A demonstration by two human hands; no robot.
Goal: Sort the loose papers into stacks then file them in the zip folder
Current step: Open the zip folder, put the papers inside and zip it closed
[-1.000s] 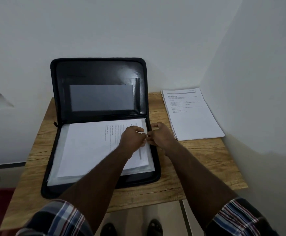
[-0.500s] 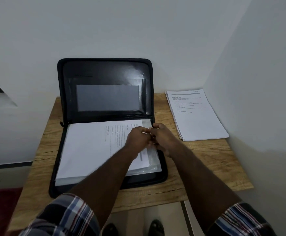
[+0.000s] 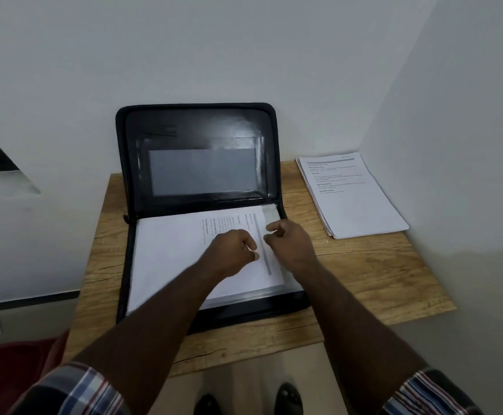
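Observation:
A black zip folder (image 3: 197, 121) lies open on the wooden table (image 3: 366, 280), its lid leaning on the back wall. A stack of printed papers (image 3: 169, 256) lies in the lower half, inside a clear sleeve (image 3: 270, 215) whose edge shows along the right side. My left hand (image 3: 233, 254) is curled over the stack's right part and pinches the papers near their edge. My right hand (image 3: 293, 248) sits just right of it, thumb and fingers pinching the sleeve's edge. A second paper stack (image 3: 355, 205) lies on the table at the back right.
White walls close the table in behind and on the right. The lid holds a grey card in a pocket (image 3: 202, 172). My shoes (image 3: 286, 398) show below the table's front edge. A dark red surface (image 3: 10, 372) lies at the lower left.
My hands were touching at the stack's right edge; now they have drawn slightly apart, left hand toward me and left. The view has shifted, so the folder appears further right.

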